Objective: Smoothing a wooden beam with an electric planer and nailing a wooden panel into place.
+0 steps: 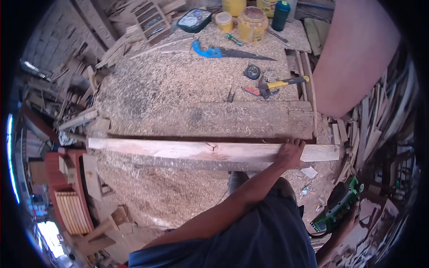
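A long pale wooden board (178, 149) lies crosswise along the near edge of the workbench, with a dark knot near its middle. My left arm crosses in front of me to the right, and my left hand (289, 153) is closed over the board near its right end, fingers over the far edge. Low on the right, away from the board, my right hand (351, 223) holds a green electric planer (338, 206) tilted at my side. Part of that hand is hidden behind the tool.
Wood shavings cover the workbench (147, 89). On it lie a blue-handled saw (210, 51), a tape measure (252, 72) and a yellow-handled hammer (283, 83). Tubs (253, 24) stand at the back. Scrap wood (368, 120) is piled right. A large smooth brownish shape (357, 58), unidentifiable, blocks the upper right.
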A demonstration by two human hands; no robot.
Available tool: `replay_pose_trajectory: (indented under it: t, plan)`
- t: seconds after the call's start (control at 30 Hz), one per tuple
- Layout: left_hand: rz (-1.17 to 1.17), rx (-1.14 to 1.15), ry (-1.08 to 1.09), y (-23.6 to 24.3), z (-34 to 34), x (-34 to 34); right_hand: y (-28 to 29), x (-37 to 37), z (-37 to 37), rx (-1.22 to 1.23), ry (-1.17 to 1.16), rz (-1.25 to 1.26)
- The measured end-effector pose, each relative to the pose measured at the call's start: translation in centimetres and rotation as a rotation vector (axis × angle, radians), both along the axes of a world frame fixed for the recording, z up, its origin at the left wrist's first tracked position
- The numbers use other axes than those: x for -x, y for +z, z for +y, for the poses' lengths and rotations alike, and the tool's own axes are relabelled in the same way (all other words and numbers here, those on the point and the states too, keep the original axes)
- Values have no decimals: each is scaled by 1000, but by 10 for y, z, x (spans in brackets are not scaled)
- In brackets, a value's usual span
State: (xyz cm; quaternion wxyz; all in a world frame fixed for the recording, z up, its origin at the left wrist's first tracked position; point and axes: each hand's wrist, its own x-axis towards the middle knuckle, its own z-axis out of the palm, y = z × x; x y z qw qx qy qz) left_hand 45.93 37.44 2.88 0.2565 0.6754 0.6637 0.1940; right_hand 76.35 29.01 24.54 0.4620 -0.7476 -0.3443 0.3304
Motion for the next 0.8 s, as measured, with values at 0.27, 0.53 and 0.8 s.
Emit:
replay_pose_trajectory:
  t: [0.27,0.53,0.8]
  plan:
    - [-25,-93,20,-11,-60,54,29,87,-51,30,-3,-58]
    - [97,-72,-64,-13,-149,148,29,145,-16,139,300,10]
    - [143,-40,-1,-8,-186,179,16,138,54,244,625,25]
